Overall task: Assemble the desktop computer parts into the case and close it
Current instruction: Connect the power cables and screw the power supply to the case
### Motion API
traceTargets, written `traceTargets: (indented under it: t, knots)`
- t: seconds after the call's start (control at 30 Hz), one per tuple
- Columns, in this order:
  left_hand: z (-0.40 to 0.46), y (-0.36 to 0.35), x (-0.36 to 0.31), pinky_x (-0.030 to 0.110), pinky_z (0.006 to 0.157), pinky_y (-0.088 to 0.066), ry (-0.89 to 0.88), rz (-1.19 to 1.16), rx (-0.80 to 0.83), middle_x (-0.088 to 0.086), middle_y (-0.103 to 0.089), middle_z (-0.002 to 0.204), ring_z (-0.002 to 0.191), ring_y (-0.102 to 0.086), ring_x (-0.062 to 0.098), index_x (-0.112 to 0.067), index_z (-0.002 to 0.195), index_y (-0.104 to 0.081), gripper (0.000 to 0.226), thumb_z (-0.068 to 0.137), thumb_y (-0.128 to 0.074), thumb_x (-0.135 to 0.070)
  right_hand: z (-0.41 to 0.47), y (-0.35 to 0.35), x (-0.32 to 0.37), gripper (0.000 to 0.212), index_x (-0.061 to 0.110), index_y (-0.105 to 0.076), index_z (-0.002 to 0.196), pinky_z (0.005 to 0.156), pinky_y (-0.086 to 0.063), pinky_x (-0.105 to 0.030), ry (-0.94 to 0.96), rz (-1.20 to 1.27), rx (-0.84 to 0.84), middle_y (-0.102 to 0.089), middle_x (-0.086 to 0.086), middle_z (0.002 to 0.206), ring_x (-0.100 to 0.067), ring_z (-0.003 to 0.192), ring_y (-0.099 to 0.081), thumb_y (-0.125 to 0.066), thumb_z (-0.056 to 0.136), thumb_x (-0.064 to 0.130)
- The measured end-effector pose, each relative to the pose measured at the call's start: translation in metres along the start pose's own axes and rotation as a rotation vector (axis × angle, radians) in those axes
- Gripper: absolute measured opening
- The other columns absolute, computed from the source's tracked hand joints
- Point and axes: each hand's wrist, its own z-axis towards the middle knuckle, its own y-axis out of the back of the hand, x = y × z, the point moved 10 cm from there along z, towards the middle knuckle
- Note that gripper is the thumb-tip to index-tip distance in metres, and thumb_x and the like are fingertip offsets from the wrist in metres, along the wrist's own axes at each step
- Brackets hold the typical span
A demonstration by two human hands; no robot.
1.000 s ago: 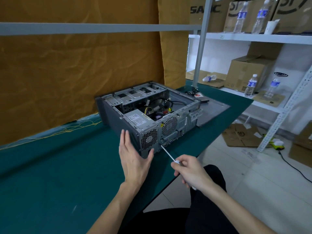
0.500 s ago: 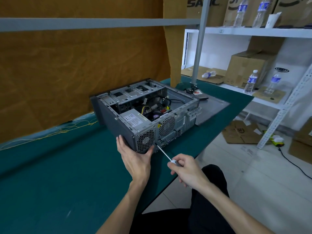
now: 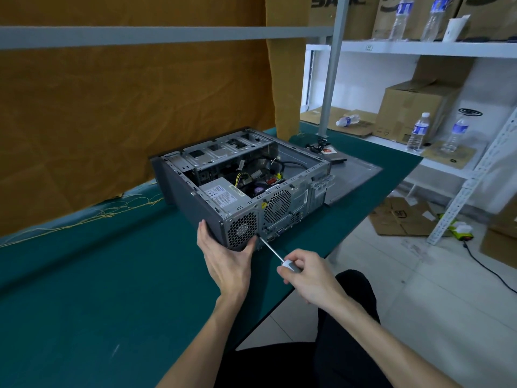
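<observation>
Two hands are at the rear corner of the computer case [image 3: 240, 186], which lies flat on the green table [image 3: 84, 275] with its open side up. I read its long axis as running from the near rear panel away toward the upper left, the fan grilles facing me. My left hand [image 3: 226, 264] cups the near bottom corner of the case, fingers against the dark side wall and thumb on the rear panel beside the lower grille. My right hand [image 3: 307, 275] is curled tight round the handle of a screwdriver [image 3: 272, 252]; its shaft slants up and left, tip touching the rear panel just right of that grille.

Inside, the power supply [image 3: 223, 194] sits in the near left corner with a white label I cannot read. Beside the case on the right lies the flat side panel [image 3: 355, 175]. On the shelf [image 3: 419, 49] a cardboard box [image 3: 338, 12] shows large dark letters, partly cut off, perhaps "SA". Water bottles [image 3: 418, 133] with blue labels stand there too; their print is too small to read.
</observation>
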Motion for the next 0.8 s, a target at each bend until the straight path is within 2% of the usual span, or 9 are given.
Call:
traceTargets:
  t: [0.07, 0.13, 0.3, 0.4, 0.47, 0.57, 0.6, 0.7, 0.8]
  knots:
    - [-0.001, 0.000, 0.000, 0.053, 0.110, -0.044, 0.003, -0.007, 0.003, 0.004, -0.030, 0.158, 0.145, -0.039, 0.027, -0.020, 0.157, -0.018, 0.123, 0.063, -0.096, -0.038, 0.001, 0.003, 0.004, 0.010, 0.022, -0.066, 0.092, 0.046, -0.043, -0.021, 0.015, -0.075, -0.012, -0.073, -0.001, 0.077, -0.008, 0.050, -0.055, -0.069, 0.094, 0.031]
    - [-0.001, -0.001, -0.001, 0.054, 0.111, -0.043, 0.005, -0.027, 0.010, 0.003, -0.028, 0.159, 0.146, -0.037, 0.026, -0.018, 0.157, -0.017, 0.122, 0.065, -0.095, -0.036, 0.001, -0.002, 0.005, 0.013, 0.019, -0.070, 0.091, 0.043, -0.045, -0.023, -0.017, -0.018, 0.034, -0.074, 0.000, 0.077, -0.010, 0.047, -0.057, -0.067, 0.097, 0.030]
    - [-0.004, -0.002, -0.001, 0.049, 0.119, -0.035, -0.009, -0.073, 0.056, 0.004, -0.023, 0.162, 0.151, -0.027, 0.021, -0.017, 0.159, -0.014, 0.118, 0.072, -0.092, -0.029, 0.002, -0.021, -0.008, 0.029, -0.001, -0.069, 0.110, 0.037, -0.039, -0.023, -0.332, 0.554, 0.264, -0.076, -0.017, 0.085, -0.012, 0.046, -0.051, -0.064, 0.100, 0.026]
    - [-0.006, -0.001, 0.000, 0.042, 0.121, -0.032, -0.011, -0.082, 0.086, 0.002, -0.022, 0.162, 0.151, -0.026, 0.018, -0.018, 0.159, -0.014, 0.114, 0.075, -0.090, -0.028, -0.004, -0.031, -0.013, 0.037, -0.006, -0.069, 0.114, 0.035, -0.038, -0.017, -0.479, 0.859, 0.403, -0.073, -0.017, 0.090, -0.007, 0.046, -0.048, -0.060, 0.102, 0.028]
    - [-0.007, 0.001, 0.002, 0.033, 0.121, -0.029, -0.007, -0.094, 0.110, 0.001, -0.025, 0.161, 0.150, -0.027, 0.016, -0.017, 0.158, -0.017, 0.109, 0.077, -0.089, -0.027, -0.007, -0.035, -0.014, 0.040, -0.006, -0.070, 0.115, 0.035, -0.038, -0.016, -0.507, 0.954, 0.452, -0.071, -0.016, 0.092, -0.006, 0.046, -0.046, -0.057, 0.103, 0.030]
    - [-0.010, 0.010, 0.010, 0.007, 0.113, -0.022, -0.018, -0.104, 0.158, 0.000, -0.034, 0.155, 0.142, -0.035, 0.008, -0.017, 0.156, -0.025, 0.097, 0.081, -0.086, -0.026, -0.016, -0.037, -0.018, 0.045, 0.000, -0.070, 0.119, 0.037, -0.039, -0.020, -0.426, 0.749, 0.468, -0.074, -0.017, 0.099, -0.010, 0.049, -0.048, -0.054, 0.104, 0.039]
    - [-0.010, 0.015, 0.013, 0.004, 0.111, -0.022, -0.026, -0.109, 0.165, -0.002, -0.038, 0.153, 0.139, -0.037, 0.004, -0.019, 0.154, -0.028, 0.091, 0.083, -0.084, -0.026, -0.019, -0.038, -0.017, 0.044, 0.003, -0.070, 0.118, 0.038, -0.040, -0.022, -0.379, 0.639, 0.463, -0.075, -0.018, 0.099, -0.012, 0.049, -0.049, -0.054, 0.104, 0.041]
    - [-0.010, 0.027, 0.017, 0.013, 0.113, -0.030, -0.068, -0.109, 0.173, -0.009, -0.047, 0.147, 0.134, -0.043, 0.000, -0.024, 0.149, -0.038, 0.074, 0.088, -0.079, -0.027, -0.027, -0.048, -0.001, 0.037, 0.011, -0.070, 0.112, 0.040, -0.038, -0.024, -0.252, 0.391, 0.421, -0.077, -0.015, 0.093, -0.015, 0.046, -0.049, -0.054, 0.104, 0.043]
    - [-0.011, 0.031, 0.016, 0.013, 0.112, -0.032, -0.107, -0.095, 0.182, -0.007, -0.051, 0.144, 0.133, -0.046, 0.002, -0.020, 0.148, -0.042, 0.069, 0.089, -0.077, -0.019, -0.029, -0.059, 0.016, 0.030, 0.014, -0.069, 0.108, 0.039, -0.036, -0.023, -0.176, 0.305, 0.383, -0.077, -0.012, 0.087, -0.015, 0.043, -0.047, -0.052, 0.105, 0.039]
